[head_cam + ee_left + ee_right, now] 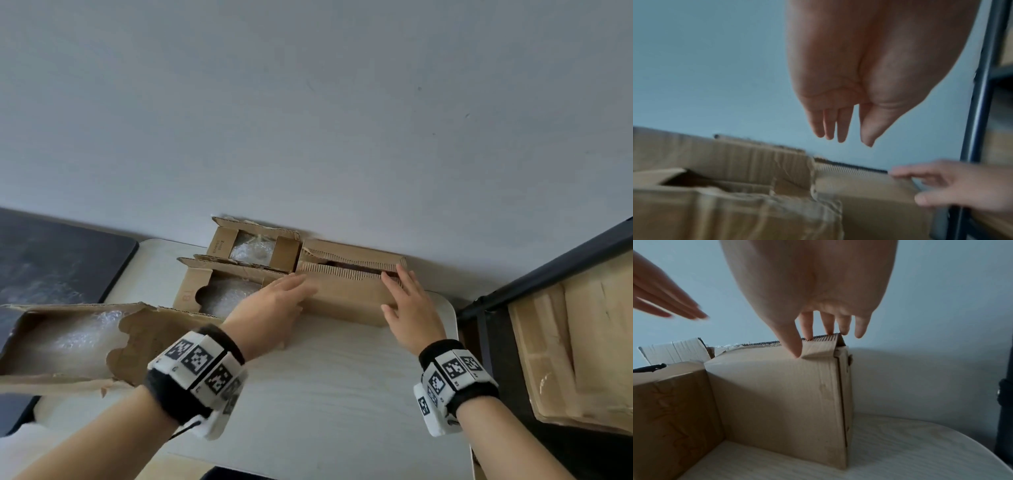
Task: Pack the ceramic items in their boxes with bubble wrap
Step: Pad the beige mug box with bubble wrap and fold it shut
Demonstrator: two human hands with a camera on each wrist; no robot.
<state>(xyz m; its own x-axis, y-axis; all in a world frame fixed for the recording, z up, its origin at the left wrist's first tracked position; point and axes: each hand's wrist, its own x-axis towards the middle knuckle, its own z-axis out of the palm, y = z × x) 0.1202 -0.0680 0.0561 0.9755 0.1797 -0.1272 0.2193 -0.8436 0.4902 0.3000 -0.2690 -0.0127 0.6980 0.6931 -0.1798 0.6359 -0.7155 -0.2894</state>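
Observation:
A brown cardboard box (346, 301) (777, 394) stands at the back right of the white table (325, 394), its top flaps nearly closed with a dark slit between them. My right hand (400, 291) (818, 340) rests straight fingers on the flap edge at the box's right end, thumb on the front face. My left hand (284, 294) (844, 138) is flat and hovers at the box's left end, holding nothing. Three more boxes hold bubble wrap (222, 298): one beside it (188, 294), one behind (222, 245), one large at the left (137, 342). No ceramic item shows.
A grey wall runs right behind the boxes. A dark metal rack (548, 281) with stacked cardboard (582, 342) stands close on the right. A dark slab (51, 260) lies at the far left. Bare tabletop lies in front of the boxes, between my arms.

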